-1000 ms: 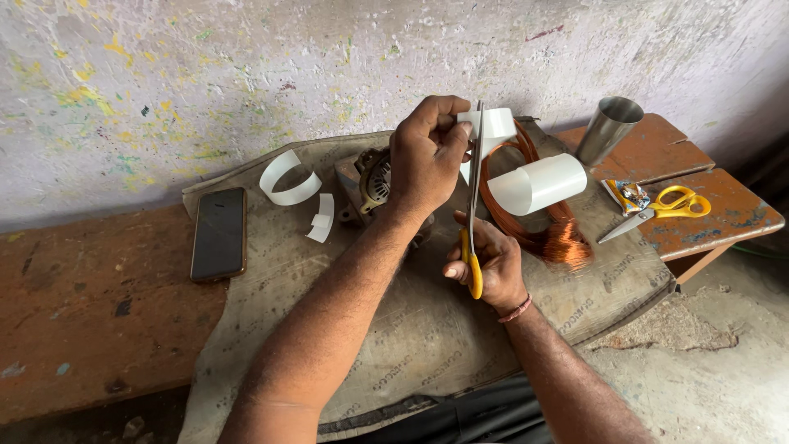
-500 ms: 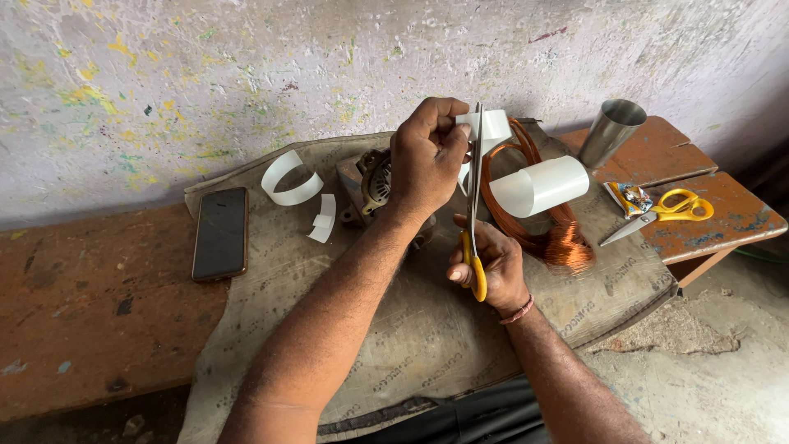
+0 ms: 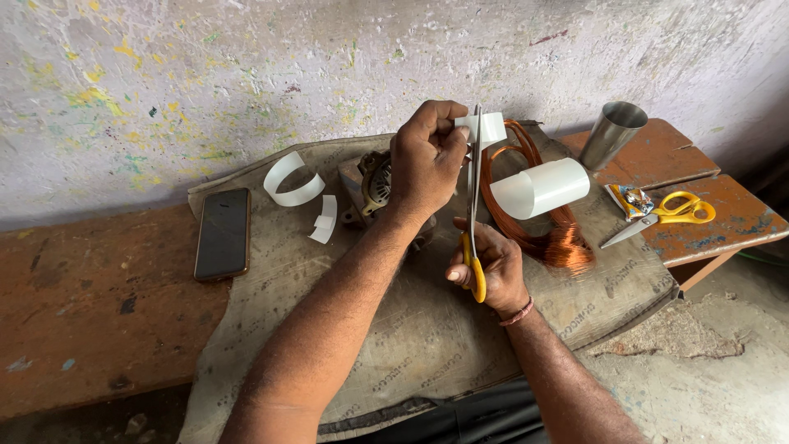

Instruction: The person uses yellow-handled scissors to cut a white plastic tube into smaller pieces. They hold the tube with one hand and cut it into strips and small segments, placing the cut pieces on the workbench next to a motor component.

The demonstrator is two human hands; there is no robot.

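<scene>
Hands (image 3: 427,164) as before, scissors (image 3: 473,214) on white strip (image 3: 485,127).

A worn reddish-brown wooden bench (image 3: 99,304) runs along the wall, and a grey sackcloth (image 3: 427,329) drapes over its middle. On the bare wood at left lies a dark phone (image 3: 222,233); at the right end stand a steel cup (image 3: 612,134) and yellow-handled scissors (image 3: 666,214) beside a small foil packet (image 3: 628,200).

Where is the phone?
In the head view the phone lies flat at the left, on the edge of the sackcloth over the bench, left of the curled white strip.
</scene>
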